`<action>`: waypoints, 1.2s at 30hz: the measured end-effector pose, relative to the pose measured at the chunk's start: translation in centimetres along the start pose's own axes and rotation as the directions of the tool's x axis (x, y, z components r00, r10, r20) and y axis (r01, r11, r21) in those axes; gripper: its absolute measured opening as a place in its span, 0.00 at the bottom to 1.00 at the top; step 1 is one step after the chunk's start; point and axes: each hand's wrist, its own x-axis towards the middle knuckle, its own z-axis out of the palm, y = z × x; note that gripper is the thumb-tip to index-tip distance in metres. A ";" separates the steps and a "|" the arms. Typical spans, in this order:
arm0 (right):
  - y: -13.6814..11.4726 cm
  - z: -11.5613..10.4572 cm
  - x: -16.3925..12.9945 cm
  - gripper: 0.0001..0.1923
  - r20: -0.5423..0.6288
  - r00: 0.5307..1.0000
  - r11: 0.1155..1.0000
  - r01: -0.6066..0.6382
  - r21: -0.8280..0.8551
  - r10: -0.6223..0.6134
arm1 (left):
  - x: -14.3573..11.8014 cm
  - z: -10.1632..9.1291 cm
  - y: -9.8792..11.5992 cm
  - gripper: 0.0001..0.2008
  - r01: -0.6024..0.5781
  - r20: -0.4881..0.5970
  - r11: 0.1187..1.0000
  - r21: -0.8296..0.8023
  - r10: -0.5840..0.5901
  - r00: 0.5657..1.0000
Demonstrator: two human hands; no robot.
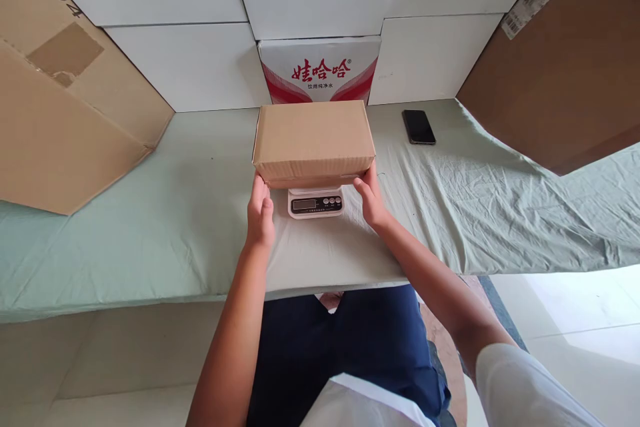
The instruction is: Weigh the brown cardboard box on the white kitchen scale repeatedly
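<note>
A closed brown cardboard box [314, 133] is over a small white kitchen scale [316, 204], covering most of it. Only the scale's front panel shows, with a display and several buttons; I cannot tell whether the box rests on it. My left hand [261, 212] grips the box at its lower left front corner, thumb towards me. At the lower right front corner, my right hand [371, 198] holds the other end, its fingers hidden along the side.
A black phone [419, 127] lies on the green cloth [200, 227] to the right. Behind stands a white carton with red print [320, 70] among white panels [185, 63]. Large cardboard sheets flank the table on the left [75, 120] and right [565, 73].
</note>
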 end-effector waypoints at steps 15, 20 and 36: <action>0.6 -0.3 0.5 0.41 -0.006 0.999 0.999 -0.046 0.021 0.046 | 0.1 0.2 -0.2 0.41 0.032 0.022 0.999 0.006 -0.032 0.999; 0.3 -0.4 0.6 0.42 0.018 0.999 0.999 -0.044 -0.005 0.044 | 0.0 0.2 -0.3 0.41 0.042 0.015 0.999 0.008 -0.042 0.999; 0.6 -0.8 0.6 0.42 -0.044 0.998 0.999 -0.048 0.005 0.049 | 0.0 0.1 -0.1 0.43 0.011 -0.043 1.000 0.020 -0.010 0.999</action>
